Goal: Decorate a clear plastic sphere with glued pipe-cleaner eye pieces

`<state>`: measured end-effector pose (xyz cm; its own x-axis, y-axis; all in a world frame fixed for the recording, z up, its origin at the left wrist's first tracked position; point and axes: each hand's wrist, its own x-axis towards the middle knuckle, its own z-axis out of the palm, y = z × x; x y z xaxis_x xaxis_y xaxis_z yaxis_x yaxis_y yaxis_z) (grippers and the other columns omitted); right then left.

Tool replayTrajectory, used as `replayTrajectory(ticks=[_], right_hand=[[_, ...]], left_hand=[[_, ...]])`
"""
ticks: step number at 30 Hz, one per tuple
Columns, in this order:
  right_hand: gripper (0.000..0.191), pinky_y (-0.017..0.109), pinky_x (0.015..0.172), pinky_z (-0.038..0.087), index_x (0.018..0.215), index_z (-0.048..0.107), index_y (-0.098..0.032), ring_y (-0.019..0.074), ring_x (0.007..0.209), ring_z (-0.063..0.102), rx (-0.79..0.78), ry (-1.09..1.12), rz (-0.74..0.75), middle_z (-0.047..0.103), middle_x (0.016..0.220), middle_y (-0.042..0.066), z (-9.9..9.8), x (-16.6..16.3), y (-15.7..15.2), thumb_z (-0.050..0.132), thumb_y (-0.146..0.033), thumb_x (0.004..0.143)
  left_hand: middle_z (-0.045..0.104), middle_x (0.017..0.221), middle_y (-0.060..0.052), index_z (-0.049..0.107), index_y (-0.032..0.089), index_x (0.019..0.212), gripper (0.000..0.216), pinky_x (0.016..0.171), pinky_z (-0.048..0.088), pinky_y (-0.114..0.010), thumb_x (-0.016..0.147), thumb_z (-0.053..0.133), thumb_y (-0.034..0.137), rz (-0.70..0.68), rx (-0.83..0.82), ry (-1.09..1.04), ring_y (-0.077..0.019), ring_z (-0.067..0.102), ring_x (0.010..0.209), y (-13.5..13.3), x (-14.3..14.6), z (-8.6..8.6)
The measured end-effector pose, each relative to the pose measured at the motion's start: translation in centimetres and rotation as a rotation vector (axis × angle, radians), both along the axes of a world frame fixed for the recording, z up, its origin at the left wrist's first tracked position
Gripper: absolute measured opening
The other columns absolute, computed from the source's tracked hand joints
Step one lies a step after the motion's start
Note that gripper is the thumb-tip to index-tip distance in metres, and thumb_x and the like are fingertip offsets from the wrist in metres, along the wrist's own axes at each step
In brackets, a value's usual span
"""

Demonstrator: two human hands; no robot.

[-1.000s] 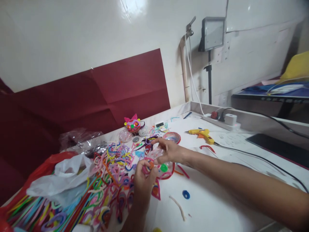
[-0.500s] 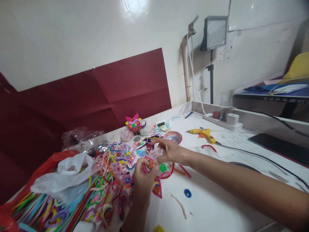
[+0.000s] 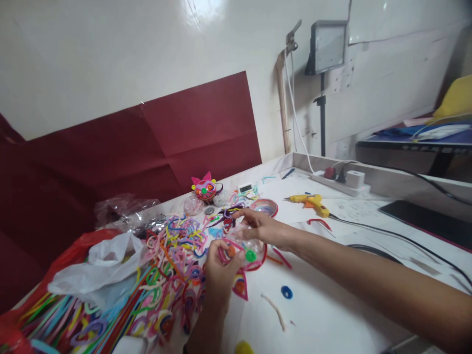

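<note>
My left hand (image 3: 220, 265) is closed, thumb and fingers pinching a pink pipe-cleaner eye shape (image 3: 230, 251) with an orange middle at the left side of a clear plastic dome (image 3: 259, 250). The dome has a red rim and a green round spot (image 3: 250, 255). My right hand (image 3: 260, 227) reaches over the dome from the right, its fingers curled round its upper part; the exact contact is partly hidden. Just below lies a pointed pink-edged pipe-cleaner piece (image 3: 240, 285) with an orange centre. A blue coil (image 3: 286, 292) and a cream pipe-cleaner strip (image 3: 273, 312) rest on white paper.
Tangled pipe-cleaner pieces (image 3: 184, 241) and a white plastic bag (image 3: 101, 268) spread to the left. A decorated cat-like head (image 3: 205, 190) stands at the back. To the right are a yellow glue gun (image 3: 311, 202) with its cord, a power strip (image 3: 342, 187) and a dark phone (image 3: 424, 223).
My right thumb and fingertips have drawn slightly up and back from my left thumb, showing more of the pink eye shape. My left hand stays almost in place.
</note>
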<state>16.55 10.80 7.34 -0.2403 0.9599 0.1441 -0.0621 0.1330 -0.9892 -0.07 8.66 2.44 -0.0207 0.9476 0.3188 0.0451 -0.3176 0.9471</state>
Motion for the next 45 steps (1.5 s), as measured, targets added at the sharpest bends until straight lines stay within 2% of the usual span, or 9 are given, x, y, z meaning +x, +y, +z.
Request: replayTrajectory(ticks=[9,24,30,36,45], right_hand=[[0.041,0.023,0.053,0.027,0.104,0.055,-0.016,0.0084,0.055,0.042,-0.059,0.045,0.014,0.05,0.067,-0.006,0.1,0.3,0.2,0.067,-0.021,0.065],[0.049,0.022,0.046,0.027,0.105,0.054,-0.016,0.0073,0.05,0.041,-0.11,0.077,0.019,0.051,0.065,-0.007,-1.4,0.5,1.2,0.073,-0.023,0.06],[0.045,0.021,0.046,0.029,0.1,0.053,-0.016,0.0074,0.05,0.042,-0.11,0.057,0.023,0.053,0.065,-0.006,-2.0,0.3,1.7,0.071,-0.025,0.06],[0.045,0.021,0.045,0.025,0.098,0.052,-0.018,0.0075,0.048,0.041,-0.115,0.047,0.024,0.053,0.063,-0.006,-3.2,0.0,2.4,0.072,-0.028,0.059],[0.049,0.021,0.044,0.023,0.101,0.054,-0.018,0.0069,0.048,0.04,-0.123,0.037,0.036,0.052,0.066,-0.006,-5.1,0.0,3.5,0.074,-0.032,0.058]], left_hand=[[0.048,0.063,0.007,0.046,0.022,0.077,0.03,0.058,0.041,-0.021,0.063,0.072,0.025,-0.017,-0.003,0.067,-0.0104,0.045,0.059,0.6,-0.4,-0.1],[0.05,0.064,0.007,0.046,0.022,0.078,0.031,0.055,0.04,-0.02,0.064,0.073,0.029,-0.045,-0.05,0.039,-0.0097,0.046,0.056,0.9,-0.3,-0.9],[0.05,0.061,0.007,0.048,0.022,0.078,0.03,0.056,0.041,-0.021,0.062,0.074,0.025,-0.033,-0.039,0.044,-0.0101,0.047,0.055,1.0,-0.5,-1.2],[0.049,0.063,0.007,0.048,0.022,0.08,0.027,0.057,0.04,-0.022,0.063,0.07,0.023,0.027,-0.015,0.056,-0.0111,0.045,0.058,1.4,-0.2,-2.2],[0.051,0.063,0.006,0.051,0.022,0.078,0.027,0.056,0.042,-0.021,0.062,0.073,0.021,0.001,-0.028,0.051,-0.0111,0.048,0.056,1.6,-0.4,-2.8]])
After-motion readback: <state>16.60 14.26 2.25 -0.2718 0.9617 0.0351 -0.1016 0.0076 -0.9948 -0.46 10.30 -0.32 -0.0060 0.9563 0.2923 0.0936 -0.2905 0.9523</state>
